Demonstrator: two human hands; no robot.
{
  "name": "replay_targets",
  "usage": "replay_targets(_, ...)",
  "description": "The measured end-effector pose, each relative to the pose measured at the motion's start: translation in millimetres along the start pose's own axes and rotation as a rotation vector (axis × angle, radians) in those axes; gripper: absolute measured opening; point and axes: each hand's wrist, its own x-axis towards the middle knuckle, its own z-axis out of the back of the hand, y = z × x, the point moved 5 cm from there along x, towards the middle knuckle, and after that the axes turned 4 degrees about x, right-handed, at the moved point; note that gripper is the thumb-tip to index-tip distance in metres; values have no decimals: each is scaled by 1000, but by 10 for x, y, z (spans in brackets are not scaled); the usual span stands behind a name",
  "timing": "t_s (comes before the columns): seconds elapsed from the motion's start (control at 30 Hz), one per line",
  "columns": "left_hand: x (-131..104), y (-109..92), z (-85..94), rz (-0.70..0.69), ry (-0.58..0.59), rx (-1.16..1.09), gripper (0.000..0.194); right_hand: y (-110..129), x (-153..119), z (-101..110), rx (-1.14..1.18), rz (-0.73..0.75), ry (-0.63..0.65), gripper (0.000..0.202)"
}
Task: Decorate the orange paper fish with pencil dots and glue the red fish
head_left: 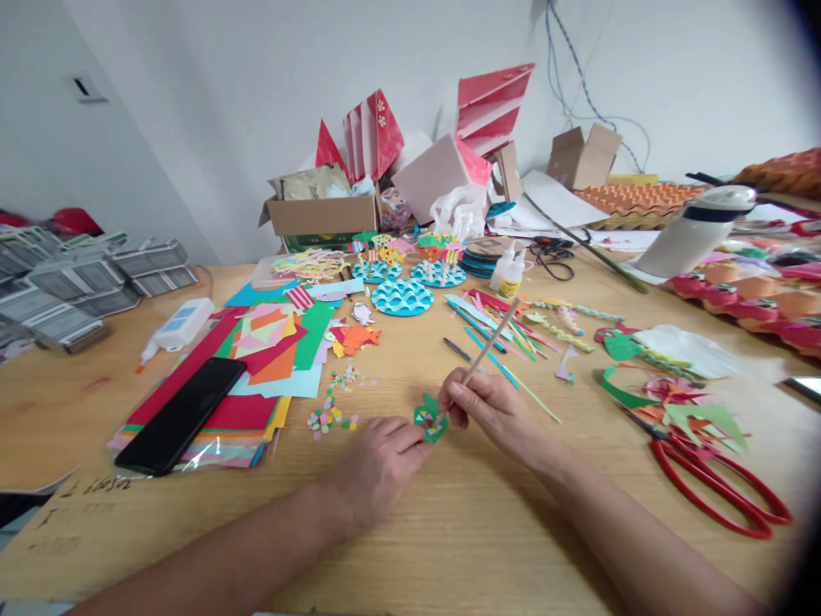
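Pinching a thin stick [493,342] in the closed right hand [484,406], with its long axis slanting up and rightward and its low end at a green paper cutout [428,402] just to the left, between both hands; with the left hand [385,458] half-curled against the cutout's edge, grip hard to tell. Around, on a wooden table [449,547]: paper dots [330,415] and phone [183,415] leftward, red-handled scissors [664,437] rightward, pale wall [224,103] behind.

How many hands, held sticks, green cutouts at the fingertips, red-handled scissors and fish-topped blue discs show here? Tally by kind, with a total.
Hands: 2 (left hand, right hand)
Held stick: 1
Green cutout: 1
Red-handled scissors: 1
Fish-topped blue discs: 2
Total: 7
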Motion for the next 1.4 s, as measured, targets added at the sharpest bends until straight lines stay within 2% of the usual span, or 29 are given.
replay_targets(0.37, -8, 7, -15, -9, 8, -5, 19, 11, -14, -44, -122, 35, 27, 40)
replay_targets(1.07, -15, 5, -16, 0, 28, 18, 18, 47, -33, 10, -112, 52, -36, 40)
replay_targets(1.27, -7, -3, 6, 3, 12, 10, 19, 59, -43, 101, 69, 13, -193, 37)
replay_targets(1.33, -2, -7, 18, 4, 3, 16, 18, 39, -45, 85, 83, -6, -164, 38)
replay_targets(1.4, -1, -11, 17, 3, 8, 23, 18, 15, -45, 37, 44, -19, -80, 40)
